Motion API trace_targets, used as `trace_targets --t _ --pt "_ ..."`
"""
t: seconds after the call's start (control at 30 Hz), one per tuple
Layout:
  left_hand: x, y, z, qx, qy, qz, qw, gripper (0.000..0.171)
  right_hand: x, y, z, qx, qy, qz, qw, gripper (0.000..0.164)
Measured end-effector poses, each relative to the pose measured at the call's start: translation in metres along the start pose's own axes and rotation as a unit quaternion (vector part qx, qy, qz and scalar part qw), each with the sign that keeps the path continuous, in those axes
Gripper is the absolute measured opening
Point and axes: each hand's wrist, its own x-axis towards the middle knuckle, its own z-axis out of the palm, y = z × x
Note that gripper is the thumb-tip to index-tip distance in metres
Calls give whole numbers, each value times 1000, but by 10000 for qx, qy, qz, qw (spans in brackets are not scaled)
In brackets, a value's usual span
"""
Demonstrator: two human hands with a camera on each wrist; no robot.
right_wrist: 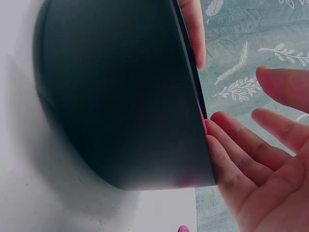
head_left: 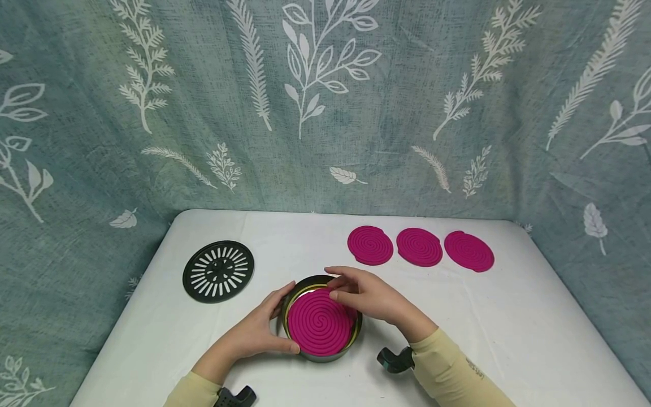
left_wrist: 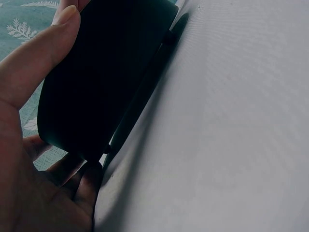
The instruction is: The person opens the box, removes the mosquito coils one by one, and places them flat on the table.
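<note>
A round dark tin (head_left: 325, 358) with a gold-coloured inner rim stands on the table. My left hand (head_left: 261, 330) grips its left side, thumb at the near edge and fingers round the far side; the dark wall (left_wrist: 101, 77) fills much of the left wrist view. In the tin's mouth lies a pink spiral mosquito coil (head_left: 320, 323), slightly tilted. Over the far right rim is my right hand (head_left: 371, 295), thumb and index finger spread apart. In the right wrist view, its lower fingers (right_wrist: 227, 154) touch the rim beside a sliver of pink coil (right_wrist: 203, 121).
A black slotted round lid (head_left: 218, 272) lies at the left of the white table (head_left: 508, 339). Three more pink coils, a left one (head_left: 370, 245), a middle one (head_left: 419, 247) and a right one (head_left: 469, 251), lie in a row at the back right. A patterned curtain (head_left: 325, 158) hangs behind.
</note>
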Motion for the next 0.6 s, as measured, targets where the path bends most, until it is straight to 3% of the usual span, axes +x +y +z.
trace_targets --t 0.3,0.6 --pt "0 0 0 7 -21 -20 10000 121 3 2 1 222 285 75 9993 51" --pt "-2 3 -1 -77 -19 -34 10000 119 5 6 0 716 286 184 9969 50"
